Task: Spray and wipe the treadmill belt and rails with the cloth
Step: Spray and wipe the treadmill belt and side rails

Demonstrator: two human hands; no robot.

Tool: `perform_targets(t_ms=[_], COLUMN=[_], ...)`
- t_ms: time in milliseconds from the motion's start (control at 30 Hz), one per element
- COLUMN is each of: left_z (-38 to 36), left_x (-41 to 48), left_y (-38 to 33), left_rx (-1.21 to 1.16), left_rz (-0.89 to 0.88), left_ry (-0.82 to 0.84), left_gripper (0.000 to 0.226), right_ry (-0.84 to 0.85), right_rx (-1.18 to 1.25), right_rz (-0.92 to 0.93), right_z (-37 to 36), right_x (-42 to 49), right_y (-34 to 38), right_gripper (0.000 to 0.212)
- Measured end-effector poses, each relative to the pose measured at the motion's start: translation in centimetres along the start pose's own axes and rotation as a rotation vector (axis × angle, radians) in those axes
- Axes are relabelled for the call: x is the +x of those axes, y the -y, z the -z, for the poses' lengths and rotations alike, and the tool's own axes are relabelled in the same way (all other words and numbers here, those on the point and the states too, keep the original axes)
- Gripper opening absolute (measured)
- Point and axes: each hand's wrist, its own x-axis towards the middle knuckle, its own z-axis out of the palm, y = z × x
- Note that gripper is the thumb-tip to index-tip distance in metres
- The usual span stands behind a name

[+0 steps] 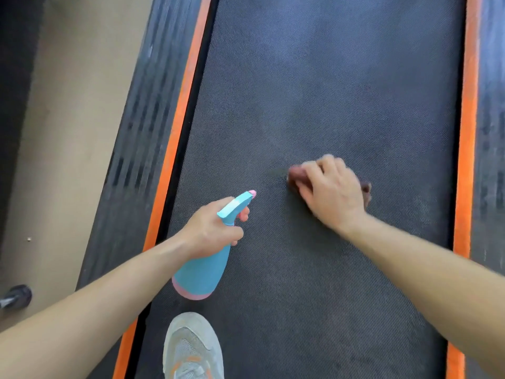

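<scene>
The dark textured treadmill belt (pixel 328 91) fills the middle of the view, edged by orange strips and dark side rails on the left (pixel 136 127) and right (pixel 490 132). My left hand (pixel 211 231) grips the neck of a blue spray bottle (pixel 203 272) with a pink base and pink nozzle tip, held above the belt near its left edge, nozzle pointing up and right. My right hand (pixel 330 190) presses a dark reddish cloth (pixel 295 177) onto the belt at centre right; the cloth is mostly hidden under the hand and blurred.
My grey sneaker (pixel 191 348) stands on the belt at the bottom. Beige floor (pixel 68 132) lies left of the treadmill, with a dark round object (pixel 17 296) at the lower left edge.
</scene>
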Motion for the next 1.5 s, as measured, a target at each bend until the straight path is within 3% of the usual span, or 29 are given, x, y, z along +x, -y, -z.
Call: perform_targets(t_ms=[133,200,267,367,400,467,533,600,667,767,867,933,1000,1100,1200,1267,1433,1500], left_z=[0.6,1.2,1.9,2.8,3.0,3.3,3.4,3.5,3.8,4.5,5.1,5.2,5.0,4.7,4.9,5.1,5.3,5.0], left_x=[0.0,0.0,0.0,0.3,0.3,0.4,0.5,0.3,-0.2,-0.4,-0.2,-0.1,-0.2,-0.3,-0.8,-0.9,-0.7,-0.5], left_y=[0.0,-0.2,-0.4,-0.7,-0.7,-0.5,0.1,0.6,0.9,1.3,1.6,1.5,1.3,1.4,1.9,2.2,2.8,2.7], left_rx=[-0.032,-0.057,-0.082,-0.118,-0.128,-0.138,-0.120,-0.126,-0.151,-0.161,-0.161,-0.165,-0.175,-0.148,-0.168,-0.157,-0.164,-0.176], left_rz=[-0.022,-0.034,-0.043,-0.067,-0.077,-0.087,-0.071,-0.062,-0.077,-0.068,-0.071,-0.083,-0.083,-0.066,-0.063,-0.064,-0.034,-0.030], left_ry=[-0.042,-0.080,-0.106,-0.152,-0.164,-0.181,-0.180,-0.184,-0.197,-0.236,-0.271,-0.277,-0.270,-0.231,-0.236,-0.232,-0.236,-0.221], left_gripper=[0.057,0.063,0.066,0.067,0.068,0.065,0.057,0.050,0.052,0.045,0.048,0.061,0.064,0.046,0.043,0.050,0.050,0.057], right_ry=[0.008,-0.001,0.031,0.187,0.209,0.153,-0.013,-0.031,-0.052,-0.096,0.065,0.121,0.105,-0.063,-0.072,-0.093,0.185,0.145], right_rx=[-0.033,-0.053,0.022,0.082,0.082,0.047,0.018,-0.011,-0.039,-0.023,0.095,0.100,0.076,0.046,-0.036,-0.010,0.087,0.048], right_rz=[-0.220,-0.169,0.057,0.569,0.649,0.571,0.315,0.060,-0.040,0.128,0.563,0.736,0.697,0.333,0.097,0.156,0.706,0.632], right_z=[-0.9,-1.2,-1.2,-0.9,-0.9,-1.6,-2.3,-2.3,-2.6,-2.9,-2.8,-2.9,-3.4,-4.0,-3.9,-3.5,-2.0,-2.5], right_x=[7.8,6.9,2.6,-3.6,-3.4,0.2,6.0,11.1,12.3,7.2,-0.3,-0.4,2.8,9.9,11.9,8.5,-2.9,0.5], right_y=[0.2,2.5,5.5,7.7,7.2,5.7,4.6,3.4,3.8,7.3,10.4,9.8,9.0,7.9,8.0,8.9,9.8,8.5], right_gripper=[0.036,0.031,0.026,0.024,0.025,0.026,0.031,0.037,0.033,0.022,0.019,0.024,0.027,0.030,0.031,0.028,0.029,0.029])
